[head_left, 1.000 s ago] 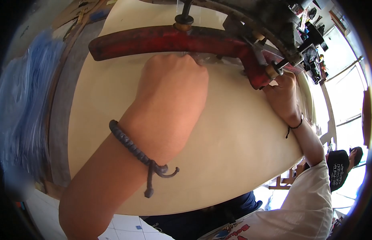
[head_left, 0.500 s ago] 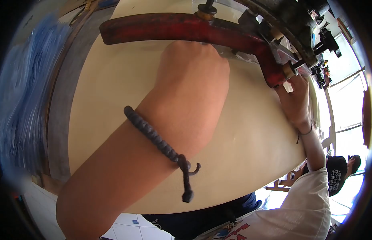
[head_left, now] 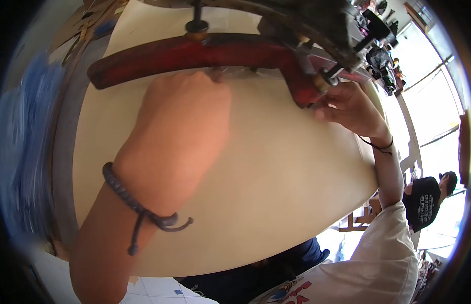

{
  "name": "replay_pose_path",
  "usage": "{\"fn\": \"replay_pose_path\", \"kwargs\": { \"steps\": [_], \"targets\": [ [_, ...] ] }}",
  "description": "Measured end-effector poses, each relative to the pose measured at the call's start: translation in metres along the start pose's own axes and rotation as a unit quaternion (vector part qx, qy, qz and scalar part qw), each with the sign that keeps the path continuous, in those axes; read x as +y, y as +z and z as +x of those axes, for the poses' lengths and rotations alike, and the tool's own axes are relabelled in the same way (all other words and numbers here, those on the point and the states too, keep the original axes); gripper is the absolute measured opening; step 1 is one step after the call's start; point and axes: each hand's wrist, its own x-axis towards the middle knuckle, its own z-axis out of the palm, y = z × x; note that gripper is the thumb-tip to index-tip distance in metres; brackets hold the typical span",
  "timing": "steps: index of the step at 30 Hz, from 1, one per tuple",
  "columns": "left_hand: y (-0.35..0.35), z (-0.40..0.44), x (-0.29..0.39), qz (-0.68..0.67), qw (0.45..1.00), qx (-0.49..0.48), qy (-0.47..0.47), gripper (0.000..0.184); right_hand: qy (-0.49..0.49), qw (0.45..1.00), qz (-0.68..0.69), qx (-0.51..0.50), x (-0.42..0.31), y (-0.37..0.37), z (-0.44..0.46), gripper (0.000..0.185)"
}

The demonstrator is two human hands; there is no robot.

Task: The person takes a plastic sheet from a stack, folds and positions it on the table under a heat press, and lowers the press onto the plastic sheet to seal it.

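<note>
A large beige sheet (head_left: 276, 182) lies flat below both hands. Above it runs a curved red bar (head_left: 154, 58), part of a dark machine with rods and brass collars. My left hand (head_left: 187, 111), wearing a braided dark bracelet (head_left: 125, 195), is closed over the sheet just below the bar; its curled fingertips are mostly hidden and blurred. My right hand (head_left: 354, 109) is at the bar's right end, near the lower brass collar (head_left: 324, 80). Its thumb and fingers are bent together, and what they hold, if anything, is too small to make out.
The machine's dark upper frame (head_left: 326, 25) spans the top. Bundled blue translucent plastic (head_left: 30, 137) hangs along the left side. A person in a dark shirt (head_left: 423, 202) is at the far right, near bright windows. White floor tiles (head_left: 159, 290) show at the bottom.
The whole view has shifted, so the bar and both hands appear farther left. My left hand is blurred by motion. More of my right hand's fingers now show beside the bar's end.
</note>
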Motion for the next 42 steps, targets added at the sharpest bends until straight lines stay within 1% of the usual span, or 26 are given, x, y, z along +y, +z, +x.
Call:
{"fn": "replay_pose_path", "kwargs": {
  "steps": [2,3,4,6,7,10,13,16,19,22,25,28,31,34,35,38,41,42],
  "targets": [
    [-0.003,0.002,0.001,-0.006,1.0,-0.023,-0.018,0.056,-0.008,1.0,0.01,-0.013,-0.003,-0.003,0.003,0.03],
    [-0.003,0.003,0.002,-0.005,0.999,-0.028,-0.024,0.057,0.005,1.0,0.013,-0.014,-0.004,-0.003,0.003,0.033],
    [-0.004,0.005,0.002,-0.005,0.999,-0.033,-0.029,0.058,-0.016,1.0,-0.009,-0.017,-0.004,-0.004,0.003,0.033],
    [-0.004,0.003,0.004,0.012,1.0,-0.005,-0.016,0.047,-0.056,0.997,-0.054,-0.025,-0.001,-0.004,0.003,0.035],
    [-0.004,0.002,0.005,0.02,1.0,0.008,-0.01,0.042,-0.058,0.995,-0.068,-0.037,-0.004,-0.005,0.002,0.034],
    [-0.004,0.004,0.006,0.034,0.999,-0.014,-0.029,0.053,-0.134,0.987,-0.076,-0.035,0.001,-0.004,0.001,0.034],
    [-0.009,0.005,0.01,0.043,0.998,-0.037,-0.04,0.054,-0.077,0.993,-0.074,-0.044,-0.001,-0.006,0.003,0.033],
    [-0.013,0.008,0.012,0.056,0.995,-0.068,-0.054,0.055,-0.098,0.992,-0.056,-0.055,0.001,-0.007,0.006,0.03],
    [-0.013,0.01,0.012,0.052,0.994,-0.081,-0.06,0.056,-0.12,0.984,-0.117,-0.058,-0.004,-0.01,0.004,0.025],
    [-0.014,0.01,0.013,0.053,0.993,-0.087,-0.061,0.056,-0.163,0.98,-0.082,-0.076,0.008,-0.009,0.008,0.023],
    [-0.012,0.009,0.013,0.047,0.996,-0.06,-0.053,0.057,-0.195,0.977,-0.048,-0.068,0.007,-0.009,0.008,0.022],
    [-0.015,0.009,0.013,0.053,0.994,-0.073,-0.056,0.058,-0.257,0.966,-0.033,-0.022,0.013,-0.003,0.012,0.02],
    [-0.017,0.011,0.014,0.044,0.992,-0.09,-0.072,0.059,-0.3,0.949,-0.096,-0.027,0.006,-0.004,0.009,0.018],
    [-0.017,0.011,0.013,0.05,0.992,-0.09,-0.068,0.059,-0.308,0.944,-0.096,-0.073,0.006,-0.002,0.007,0.016],
    [-0.016,0.011,0.013,0.041,0.993,-0.088,-0.072,0.06,-0.352,0.926,-0.129,-0.041,0.006,0.002,0.008,0.023],
    [-0.015,0.011,0.012,0.022,0.993,-0.086,-0.079,0.062,-0.399,0.886,-0.235,-0.005,0.001,0.0,0.007,0.036],
    [-0.015,0.012,0.013,0.018,0.992,-0.089,-0.082,0.063,-0.43,0.868,-0.245,0.028,0.001,0.003,0.006,0.047],
    [-0.016,0.012,0.013,0.015,0.992,-0.092,-0.084,0.063,-0.439,0.863,-0.249,0.032,0.001,0.003,0.006,0.046]
  ]
}}
